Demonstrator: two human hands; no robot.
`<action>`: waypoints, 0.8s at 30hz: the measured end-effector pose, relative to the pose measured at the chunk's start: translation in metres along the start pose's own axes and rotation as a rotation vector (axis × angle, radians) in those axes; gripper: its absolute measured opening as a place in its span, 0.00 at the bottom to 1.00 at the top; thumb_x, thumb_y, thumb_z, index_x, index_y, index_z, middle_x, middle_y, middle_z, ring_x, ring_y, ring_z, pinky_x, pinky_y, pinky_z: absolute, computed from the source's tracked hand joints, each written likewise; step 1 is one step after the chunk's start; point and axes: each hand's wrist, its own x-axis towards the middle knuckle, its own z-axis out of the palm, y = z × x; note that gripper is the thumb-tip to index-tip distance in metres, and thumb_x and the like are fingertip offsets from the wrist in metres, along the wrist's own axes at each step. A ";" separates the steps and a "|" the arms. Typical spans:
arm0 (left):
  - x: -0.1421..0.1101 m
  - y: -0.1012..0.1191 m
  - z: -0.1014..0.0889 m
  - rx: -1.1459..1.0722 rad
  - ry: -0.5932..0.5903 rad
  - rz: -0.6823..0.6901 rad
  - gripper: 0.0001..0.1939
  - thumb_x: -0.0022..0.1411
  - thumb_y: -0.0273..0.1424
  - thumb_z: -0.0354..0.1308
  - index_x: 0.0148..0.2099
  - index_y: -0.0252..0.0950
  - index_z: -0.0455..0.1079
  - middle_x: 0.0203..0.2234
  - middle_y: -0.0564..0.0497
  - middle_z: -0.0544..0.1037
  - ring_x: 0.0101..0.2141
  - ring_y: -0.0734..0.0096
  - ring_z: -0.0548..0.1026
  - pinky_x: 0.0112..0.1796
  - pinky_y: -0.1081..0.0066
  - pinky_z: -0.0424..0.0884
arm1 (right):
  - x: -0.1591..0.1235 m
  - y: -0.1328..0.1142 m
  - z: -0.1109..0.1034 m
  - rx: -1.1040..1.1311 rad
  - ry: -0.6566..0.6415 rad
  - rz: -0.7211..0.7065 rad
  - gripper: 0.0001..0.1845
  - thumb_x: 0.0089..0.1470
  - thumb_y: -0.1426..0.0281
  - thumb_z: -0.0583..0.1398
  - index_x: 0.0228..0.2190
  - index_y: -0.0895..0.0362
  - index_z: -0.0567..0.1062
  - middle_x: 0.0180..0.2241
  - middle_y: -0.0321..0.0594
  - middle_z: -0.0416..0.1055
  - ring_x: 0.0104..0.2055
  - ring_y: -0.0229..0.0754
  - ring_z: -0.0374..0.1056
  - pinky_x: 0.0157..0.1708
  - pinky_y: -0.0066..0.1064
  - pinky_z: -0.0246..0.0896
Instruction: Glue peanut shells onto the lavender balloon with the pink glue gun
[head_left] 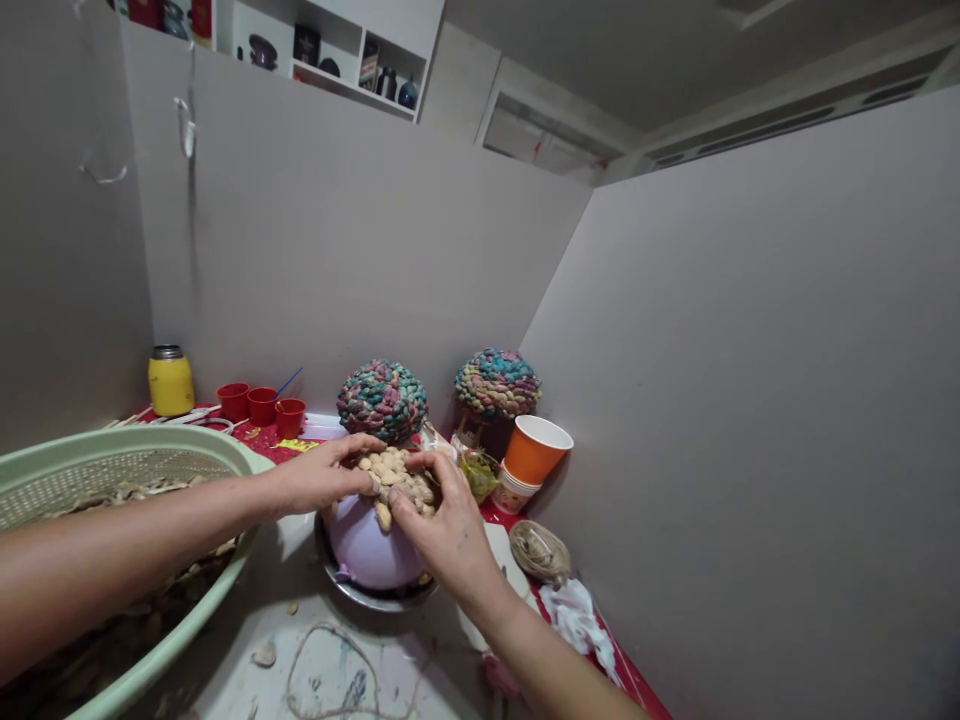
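The peanuts (391,468) sit in a bumpy cap on top of the purple balloon (375,545), right between the two hands. The left hand (326,475) is curved, with its fingers and thumb spread along its side of the peanuts. The right hand (452,520) is curved too, and its thumb lies on the front of the pile. Neither hand is closed in a fist. The fingers hide a lot, so I can't tell if the peanuts are stuck to each other.

Soft pushes seem best here, from both sides at once, so the cap sits snug and does not slide. A hard squeeze could make the balloon roll or pop. One peanut hangs low by the right thumb, and a little nudge up might help it.

Under the hands, the metal bowl (375,604) holds the balloon, which should help it not roll. Below the left arm is the big green basket (259,462). Just past the hands sits a colorful ball (382,400), so big pushes that way could bump it.
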 end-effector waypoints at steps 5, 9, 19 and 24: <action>0.001 -0.001 -0.001 -0.028 0.002 -0.005 0.27 0.51 0.33 0.53 0.56 0.36 0.65 0.53 0.46 0.75 0.55 0.56 0.70 0.56 0.57 0.63 | -0.001 0.000 0.000 -0.014 0.016 -0.013 0.12 0.47 0.70 0.60 0.37 0.54 0.69 0.40 0.40 0.69 0.46 0.50 0.63 0.47 0.41 0.59; 0.001 -0.001 -0.002 -0.028 -0.010 0.007 0.27 0.51 0.33 0.54 0.55 0.35 0.66 0.53 0.46 0.75 0.55 0.56 0.70 0.55 0.59 0.63 | -0.002 0.000 0.001 -0.029 0.029 -0.020 0.11 0.48 0.70 0.60 0.37 0.53 0.69 0.39 0.40 0.69 0.45 0.50 0.63 0.46 0.41 0.59; 0.001 -0.002 0.000 -0.027 -0.026 0.041 0.28 0.50 0.32 0.58 0.55 0.36 0.65 0.52 0.46 0.75 0.53 0.57 0.71 0.55 0.59 0.64 | -0.004 0.002 0.001 0.015 0.021 -0.014 0.10 0.50 0.68 0.59 0.37 0.54 0.68 0.40 0.41 0.69 0.45 0.50 0.64 0.46 0.42 0.59; 0.002 -0.004 0.001 -0.046 0.001 0.022 0.29 0.48 0.33 0.59 0.55 0.36 0.65 0.52 0.45 0.75 0.54 0.55 0.70 0.55 0.58 0.63 | -0.003 0.001 0.003 -0.022 0.033 -0.004 0.11 0.50 0.68 0.61 0.37 0.54 0.68 0.40 0.41 0.68 0.46 0.51 0.63 0.48 0.43 0.58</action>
